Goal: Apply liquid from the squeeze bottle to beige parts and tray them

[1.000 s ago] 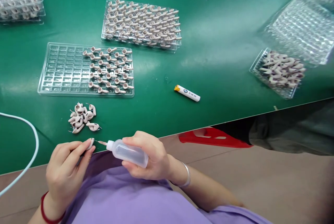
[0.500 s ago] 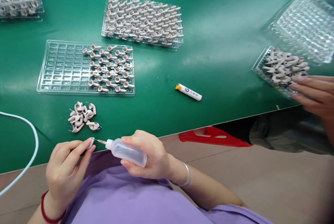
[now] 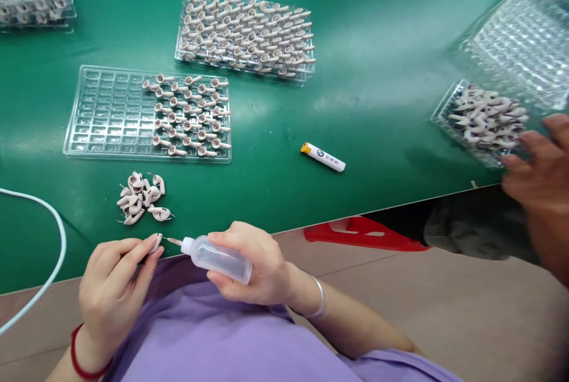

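My left hand [image 3: 113, 290] pinches a small beige earpiece part [image 3: 154, 243] at the table's near edge. My right hand [image 3: 255, 266] is wrapped round a small clear squeeze bottle [image 3: 216, 259], whose needle tip points at that part and nearly touches it. A loose pile of the same beige parts [image 3: 140, 198] lies just beyond my left hand. Behind the pile a clear tray [image 3: 102, 115] holds rows of parts in its right half. A full tray [image 3: 244, 35] sits further back.
A white lighter [image 3: 323, 157] lies on the green table [image 3: 382, 73]. Another person's hand [image 3: 540, 177] is at the right edge beside a tray of heaped parts [image 3: 482, 121]. More trays stand at the back left, back centre and right. A white cable [image 3: 48, 263] curves at left.
Another person's hand came in at the right edge and now sits lower by the tray of heaped parts. My hands, the part and the bottle have hardly moved.
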Action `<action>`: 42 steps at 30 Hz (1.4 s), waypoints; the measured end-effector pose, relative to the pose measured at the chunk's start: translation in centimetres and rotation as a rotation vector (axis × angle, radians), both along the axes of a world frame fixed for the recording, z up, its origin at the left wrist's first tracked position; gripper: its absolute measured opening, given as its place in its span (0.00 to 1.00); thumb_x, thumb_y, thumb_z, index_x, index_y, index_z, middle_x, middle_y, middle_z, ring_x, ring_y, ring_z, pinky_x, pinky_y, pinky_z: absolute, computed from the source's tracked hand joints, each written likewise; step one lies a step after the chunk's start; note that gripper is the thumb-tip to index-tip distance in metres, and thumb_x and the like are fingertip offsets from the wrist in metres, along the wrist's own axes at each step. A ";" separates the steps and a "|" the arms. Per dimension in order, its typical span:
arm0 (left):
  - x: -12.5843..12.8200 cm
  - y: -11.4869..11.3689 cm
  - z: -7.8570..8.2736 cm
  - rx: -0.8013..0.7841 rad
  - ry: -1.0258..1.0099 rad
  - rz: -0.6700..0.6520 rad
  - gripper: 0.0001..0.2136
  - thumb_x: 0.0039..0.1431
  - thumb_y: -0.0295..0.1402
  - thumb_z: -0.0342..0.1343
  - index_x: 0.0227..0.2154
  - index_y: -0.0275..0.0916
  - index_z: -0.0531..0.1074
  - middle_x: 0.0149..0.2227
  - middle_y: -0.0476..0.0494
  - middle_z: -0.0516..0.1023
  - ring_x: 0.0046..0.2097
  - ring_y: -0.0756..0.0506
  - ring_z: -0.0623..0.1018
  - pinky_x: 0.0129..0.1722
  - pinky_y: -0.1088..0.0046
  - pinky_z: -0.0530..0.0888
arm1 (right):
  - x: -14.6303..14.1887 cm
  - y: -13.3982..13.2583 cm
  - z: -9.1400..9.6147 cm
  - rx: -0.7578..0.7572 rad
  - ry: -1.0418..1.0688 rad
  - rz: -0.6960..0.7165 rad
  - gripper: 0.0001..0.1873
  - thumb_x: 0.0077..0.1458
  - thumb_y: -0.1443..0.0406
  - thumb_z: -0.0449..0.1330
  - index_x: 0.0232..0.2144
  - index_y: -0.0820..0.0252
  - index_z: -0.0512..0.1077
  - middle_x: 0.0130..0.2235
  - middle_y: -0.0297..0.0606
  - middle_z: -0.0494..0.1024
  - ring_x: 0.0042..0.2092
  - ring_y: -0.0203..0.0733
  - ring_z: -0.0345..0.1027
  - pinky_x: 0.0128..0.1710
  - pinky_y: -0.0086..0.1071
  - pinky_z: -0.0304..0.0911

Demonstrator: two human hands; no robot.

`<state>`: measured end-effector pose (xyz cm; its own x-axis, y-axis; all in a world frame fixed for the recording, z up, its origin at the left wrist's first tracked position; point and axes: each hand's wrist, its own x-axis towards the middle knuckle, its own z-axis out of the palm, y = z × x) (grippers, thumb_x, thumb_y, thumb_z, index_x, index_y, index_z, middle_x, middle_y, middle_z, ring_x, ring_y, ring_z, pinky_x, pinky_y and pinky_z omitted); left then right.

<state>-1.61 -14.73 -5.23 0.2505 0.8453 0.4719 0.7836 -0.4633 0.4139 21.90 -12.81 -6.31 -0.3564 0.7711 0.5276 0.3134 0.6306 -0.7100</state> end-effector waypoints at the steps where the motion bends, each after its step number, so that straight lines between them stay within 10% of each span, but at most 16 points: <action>1: 0.0 0.0 0.0 0.004 0.000 -0.001 0.17 0.51 0.19 0.64 0.45 0.38 0.76 0.34 0.44 0.77 0.34 0.47 0.75 0.36 0.68 0.73 | 0.0 0.0 0.0 0.000 0.002 -0.003 0.24 0.55 0.63 0.61 0.54 0.59 0.64 0.33 0.39 0.80 0.27 0.39 0.67 0.26 0.33 0.67; 12: 0.4 -2.6 1.3 -0.297 -0.276 0.090 0.16 0.57 0.23 0.60 0.47 0.46 0.78 0.41 0.45 0.81 0.40 0.47 0.80 0.43 0.73 0.75 | 0.0 -1.0 0.7 -0.403 0.214 0.006 0.27 0.53 0.67 0.63 0.55 0.57 0.63 0.42 0.41 0.76 0.38 0.40 0.73 0.35 0.31 0.71; 22: 2.5 -3.7 0.6 -1.339 -1.151 0.553 0.20 0.39 0.47 0.71 0.33 0.39 0.83 0.27 0.43 0.82 0.26 0.49 0.76 0.25 0.80 0.73 | -3.8 -2.0 -1.0 0.095 -0.074 -0.061 0.05 0.61 0.70 0.55 0.40 0.60 0.69 0.33 0.38 0.76 0.34 0.40 0.68 0.36 0.37 0.63; 42: 3.0 -4.3 -1.6 -1.399 -1.227 0.556 0.23 0.40 0.50 0.70 0.34 0.37 0.82 0.17 0.50 0.72 0.17 0.55 0.60 0.16 0.80 0.61 | -4.0 -2.4 -1.6 0.092 -0.080 -0.121 0.04 0.60 0.71 0.55 0.36 0.61 0.70 0.33 0.39 0.75 0.36 0.42 0.64 0.40 0.39 0.62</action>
